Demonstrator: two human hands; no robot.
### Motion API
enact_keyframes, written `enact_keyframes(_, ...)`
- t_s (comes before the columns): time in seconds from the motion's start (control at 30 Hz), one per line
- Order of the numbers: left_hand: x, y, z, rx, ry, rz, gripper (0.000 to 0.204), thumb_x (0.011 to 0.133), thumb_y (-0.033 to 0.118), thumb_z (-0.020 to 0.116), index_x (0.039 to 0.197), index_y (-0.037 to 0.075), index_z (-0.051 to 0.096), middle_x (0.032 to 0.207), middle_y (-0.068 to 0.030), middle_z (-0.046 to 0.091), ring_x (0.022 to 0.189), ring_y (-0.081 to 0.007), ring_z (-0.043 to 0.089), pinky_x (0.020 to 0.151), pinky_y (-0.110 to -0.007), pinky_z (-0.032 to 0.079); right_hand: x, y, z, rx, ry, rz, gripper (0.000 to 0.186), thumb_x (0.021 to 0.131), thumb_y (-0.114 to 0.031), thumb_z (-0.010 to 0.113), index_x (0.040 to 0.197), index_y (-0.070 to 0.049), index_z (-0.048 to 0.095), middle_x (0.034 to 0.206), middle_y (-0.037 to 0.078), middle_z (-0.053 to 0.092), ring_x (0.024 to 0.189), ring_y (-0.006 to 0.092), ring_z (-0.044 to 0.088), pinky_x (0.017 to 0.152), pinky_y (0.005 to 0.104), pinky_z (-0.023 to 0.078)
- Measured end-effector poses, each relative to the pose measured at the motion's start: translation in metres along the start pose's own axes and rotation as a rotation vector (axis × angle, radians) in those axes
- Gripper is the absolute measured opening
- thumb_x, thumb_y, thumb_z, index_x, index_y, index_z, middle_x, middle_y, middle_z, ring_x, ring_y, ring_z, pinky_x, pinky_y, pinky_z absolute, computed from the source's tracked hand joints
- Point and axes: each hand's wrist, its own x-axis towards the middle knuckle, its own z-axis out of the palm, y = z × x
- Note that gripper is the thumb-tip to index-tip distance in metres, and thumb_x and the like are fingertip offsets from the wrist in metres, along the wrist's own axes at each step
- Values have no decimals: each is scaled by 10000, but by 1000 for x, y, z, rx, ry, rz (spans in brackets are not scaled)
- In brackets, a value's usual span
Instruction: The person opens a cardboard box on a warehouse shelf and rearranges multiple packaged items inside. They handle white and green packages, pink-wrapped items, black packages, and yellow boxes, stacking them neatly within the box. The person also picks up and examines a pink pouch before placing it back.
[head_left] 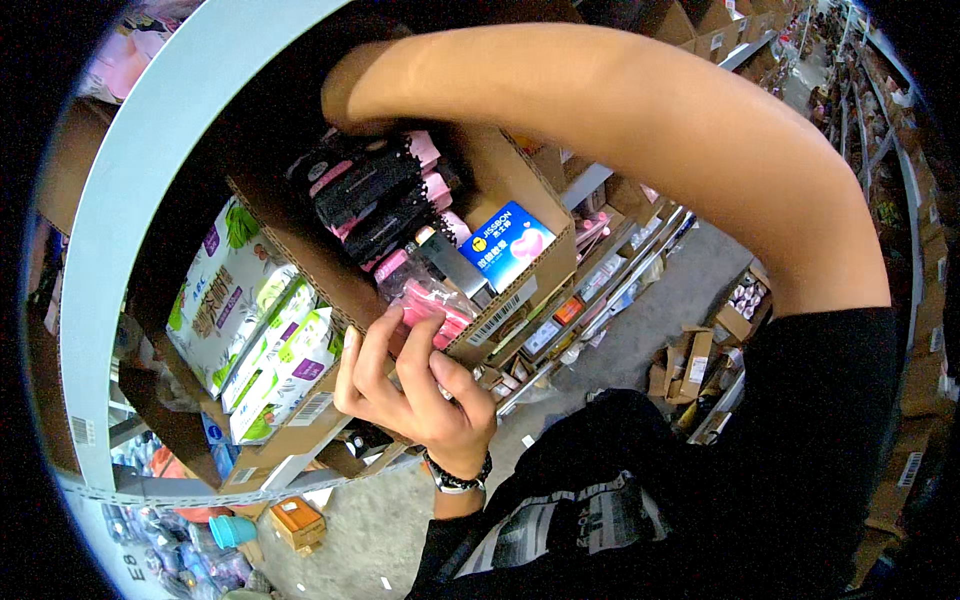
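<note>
An open cardboard box [515,175] on the shelf holds several black-and-pink packages [365,200], a blue printed carton [507,245], a dark grey narrow box [460,270] and clear-bagged pink items [435,315]. My left hand [415,395], a dark band on its wrist, curls its fingers over the box's near left corner, their tips at the pink bag. My right forearm arches over the box, and the right hand [350,90] reaches into shadow at the back, its fingers hidden.
Green-and-white packs [225,290] fill the neighbouring box. A pale metal rack upright [120,170] curves along the left. Racks of goods run along an aisle at right, with cardboard boxes [685,365] on the floor. An orange-brown carton [297,520] and blue bucket [232,530] stand below.
</note>
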Motion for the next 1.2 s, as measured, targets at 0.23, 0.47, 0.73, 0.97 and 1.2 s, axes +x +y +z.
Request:
enact_keyframes(0.23, -3, -1, 6, 24, 47, 11, 243, 894, 159, 482, 941, 87, 709, 1159, -95, 626, 1193, -336, 443, 1017, -428, 330, 3, 2, 7, -19, -28, -8, 259, 751, -170, 667, 963, -48, 755, 1007, 180, 712, 934, 363, 674, 803, 452, 537)
enact_keyframes(0.47, -3, -6, 7, 10, 19, 43, 265, 920, 182, 470, 962, 79, 710, 1176, -95, 620, 1210, -331, 437, 1012, -425, 334, 1, 9, 18, -55, -48, -12, 254, 738, -187, 699, 954, -70, 762, 989, 171, 717, 929, 364, 677, 796, 451, 541)
enact_keyframes(0.73, -3, -7, 5, 21, 37, 44, 251, 924, 192, 485, 939, 78, 708, 1165, -95, 620, 1218, -330, 421, 1009, -426, 341, 2, 9, 23, -96, -13, -45, 250, 723, -207, 736, 944, -94, 771, 969, 162, 723, 923, 365, 680, 787, 449, 546)
enact_keyframes(0.97, 1, -2, 4, 30, 30, 55, 185, 905, 138, 524, 922, 62, 692, 1163, -108, 615, 1193, -346, 466, 1007, -433, 340, 1, 16, 32, -135, 23, -79, 250, 710, -224, 768, 935, -115, 779, 952, 154, 728, 917, 365, 683, 780, 448, 550)
enact_keyframes(1.2, 6, 0, -6, 12, -16, 73, 159, 877, 106, 555, 950, 63, 689, 1169, -118, 609, 1201, -351, 461, 1004, -439, 347, -3, 17, 52, -212, 40, -131, 243, 747, -200, 728, 972, -121, 772, 1038, 153, 714, 1014, 342, 649, 858, 437, 531)
